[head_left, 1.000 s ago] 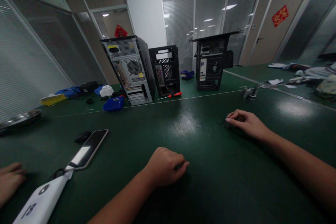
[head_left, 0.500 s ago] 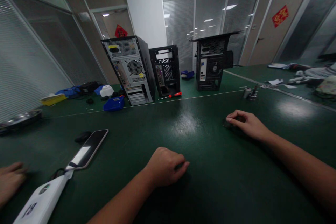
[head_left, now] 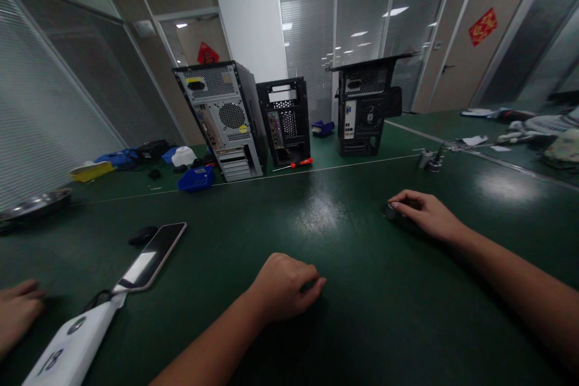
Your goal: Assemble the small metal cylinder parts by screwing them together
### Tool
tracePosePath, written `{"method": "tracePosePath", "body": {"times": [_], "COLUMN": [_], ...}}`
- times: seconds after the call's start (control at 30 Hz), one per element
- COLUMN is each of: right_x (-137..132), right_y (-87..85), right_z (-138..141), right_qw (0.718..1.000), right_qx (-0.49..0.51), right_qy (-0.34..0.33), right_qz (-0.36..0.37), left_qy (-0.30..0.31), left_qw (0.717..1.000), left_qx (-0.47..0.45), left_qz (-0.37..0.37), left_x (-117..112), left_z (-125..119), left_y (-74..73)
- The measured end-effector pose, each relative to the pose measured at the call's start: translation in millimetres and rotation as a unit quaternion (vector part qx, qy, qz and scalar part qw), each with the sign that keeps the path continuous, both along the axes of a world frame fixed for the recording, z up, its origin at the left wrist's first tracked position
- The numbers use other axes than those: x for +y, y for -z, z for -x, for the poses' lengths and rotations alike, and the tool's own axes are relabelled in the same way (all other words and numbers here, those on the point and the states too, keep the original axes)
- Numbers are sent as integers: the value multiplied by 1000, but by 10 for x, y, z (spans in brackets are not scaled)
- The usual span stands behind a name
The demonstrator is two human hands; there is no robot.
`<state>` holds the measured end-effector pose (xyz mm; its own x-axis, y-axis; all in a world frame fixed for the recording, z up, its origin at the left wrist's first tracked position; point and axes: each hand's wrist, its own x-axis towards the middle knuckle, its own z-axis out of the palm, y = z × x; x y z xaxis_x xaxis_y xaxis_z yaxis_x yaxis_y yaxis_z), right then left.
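Observation:
My left hand point(head_left: 287, 286) rests on the green tabletop point(head_left: 344, 313) near the middle. Its fingers are curled in, and a gap between finger and thumb shows nothing held. Further out to the right, my right hand point(head_left: 427, 214) pinches a small grey metal cylinder point(head_left: 389, 211) at the table surface. Fingers and thumb cover much of the cylinder. Beyond that hand stand another metal cylinder point(head_left: 424, 160) and a small metal piece with a thin upright stem point(head_left: 435, 164).
Three computer cases point(head_left: 233, 114) stand at the back, with a red screwdriver point(head_left: 301, 163) and blue bin point(head_left: 196, 178) before them. At left lie a phone point(head_left: 156, 253), a black mouse point(head_left: 143, 235), a white box marked 18 point(head_left: 67, 344) and another person's hand point(head_left: 20, 313).
The small metal cylinder at my right fingertips shows more clearly and looks lighter now. My right hand has barely shifted, and my left hand stays in place.

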<state>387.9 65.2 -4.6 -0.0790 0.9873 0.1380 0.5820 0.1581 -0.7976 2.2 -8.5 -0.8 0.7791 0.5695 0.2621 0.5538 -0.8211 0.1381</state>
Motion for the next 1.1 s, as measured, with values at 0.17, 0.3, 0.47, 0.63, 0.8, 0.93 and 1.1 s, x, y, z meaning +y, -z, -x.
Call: {"method": "tracePosePath", "body": {"times": [0.17,0.3,0.47,0.63,0.8,0.93,1.1], "right_x": [19,-14,-34,-28,-29,-12,5], "right_y": [19,-17,-39,-27,-17,-2,8], "right_z": [-15,30,68,55,48,32,17], "right_qw": [1000,1000,1000,1000,1000,1000,1000], "right_qx": [-10,-15,-1,-4,-8,-14,-13], "right_qy": [4,11,9,12,7,11,7], "right_qz": [-3,-5,-11,-8,4,8,3], "left_qy": [-1,-1,-2,-2,0,2,-1], "left_qw": [1000,1000,1000,1000,1000,1000,1000], "left_qx": [3,6,6,2,3,0,2], "left_qz": [9,7,-3,5,11,11,7], "left_x": [1,4,9,1,-4,-4,-9], "left_z": [10,11,9,8,4,9,7], "left_y": [-1,10,38,16,-12,-7,-19]}}
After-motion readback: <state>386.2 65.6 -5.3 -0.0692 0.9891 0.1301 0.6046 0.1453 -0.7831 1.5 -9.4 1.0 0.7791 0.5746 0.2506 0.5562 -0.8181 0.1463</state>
